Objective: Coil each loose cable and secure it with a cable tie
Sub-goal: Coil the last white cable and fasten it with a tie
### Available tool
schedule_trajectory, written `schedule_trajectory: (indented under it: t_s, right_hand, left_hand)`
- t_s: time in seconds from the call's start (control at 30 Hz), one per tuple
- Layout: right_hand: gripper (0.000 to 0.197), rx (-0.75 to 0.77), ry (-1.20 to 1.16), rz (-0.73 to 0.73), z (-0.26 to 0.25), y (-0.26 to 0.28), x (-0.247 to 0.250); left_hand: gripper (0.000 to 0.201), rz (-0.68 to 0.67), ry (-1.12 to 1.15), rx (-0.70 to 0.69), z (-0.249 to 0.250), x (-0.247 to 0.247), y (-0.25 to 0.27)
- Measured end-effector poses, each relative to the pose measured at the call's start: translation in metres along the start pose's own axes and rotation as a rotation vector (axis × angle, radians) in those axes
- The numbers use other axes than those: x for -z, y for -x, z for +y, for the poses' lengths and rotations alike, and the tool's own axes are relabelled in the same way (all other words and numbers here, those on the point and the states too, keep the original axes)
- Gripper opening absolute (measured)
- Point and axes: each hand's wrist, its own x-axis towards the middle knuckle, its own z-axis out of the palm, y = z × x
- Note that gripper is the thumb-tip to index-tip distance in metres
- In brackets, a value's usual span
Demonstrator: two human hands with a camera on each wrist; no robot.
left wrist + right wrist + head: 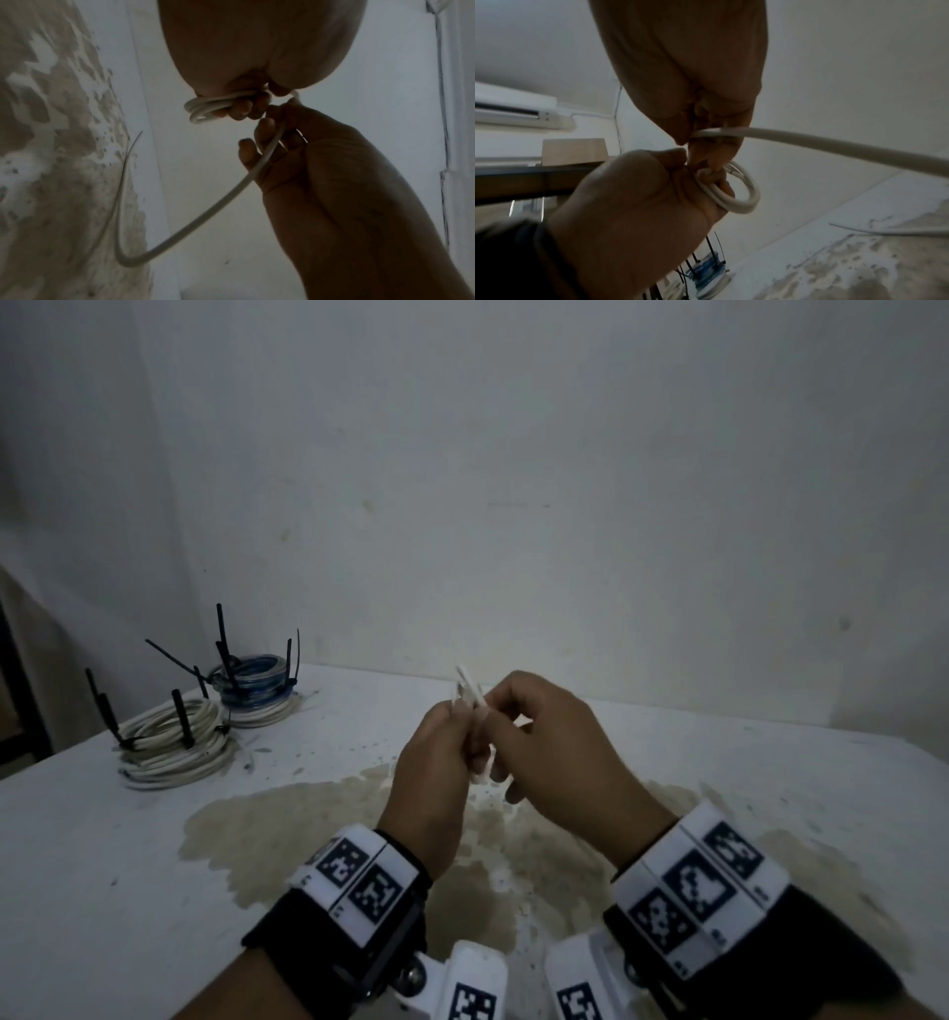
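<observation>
Both hands are raised above the table (719,788), nearly touching. The left hand (434,757) has its fingers curled round a small coil of white cable (741,194), a few tight loops bunched at the fingertips. The right hand (552,742) sits just beside it and pinches the free run of the same cable (218,203) between thumb and fingers. From the right hand that run sags toward the table and curves back. Judgement: the next wrap goes from right hand onto the coil, loop axis across the left fingers. Cable: white, smooth, round, moderately stiff. Finished tied coils (174,742) lie far to the left.
</observation>
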Motion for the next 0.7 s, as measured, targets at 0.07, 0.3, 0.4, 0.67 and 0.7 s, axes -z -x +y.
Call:
schedule_trajectory:
  t_s: [0.07, 0.3, 0.4, 0.67, 0.7]
  right_hand:
    - [0.016, 0.077, 0.118, 0.034, 0.004, 0.005, -0.006]
    - [0.011, 0.162, 0.184, 0.038, 0.015, 0.017, -0.019]
    - [0.026, 0.052, 0.068, -0.092, 0.020, 0.026, -0.022]
    - [0.021, 0.167, 0.094, -0.168, 0.011, 0.028, -0.027]
    - [0.023, 0.175, 0.119, -0.161, 0.011, 0.028, -0.029]
  left_hand:
    - [0.050, -0.015, 0.162, 0.066, 0.001, 0.000, -0.002]
    - [0.032, 0.050, 0.258, 0.071, 0.005, 0.005, -0.013]
    - [0.032, 0.139, 0.322, 0.071, 0.013, 0.012, -0.024]
    - [0.033, -0.044, 0.440, 0.091, 0.036, 0.025, -0.023]
    - [0.033, -0.083, 0.463, 0.105, 0.038, 0.028, -0.021]
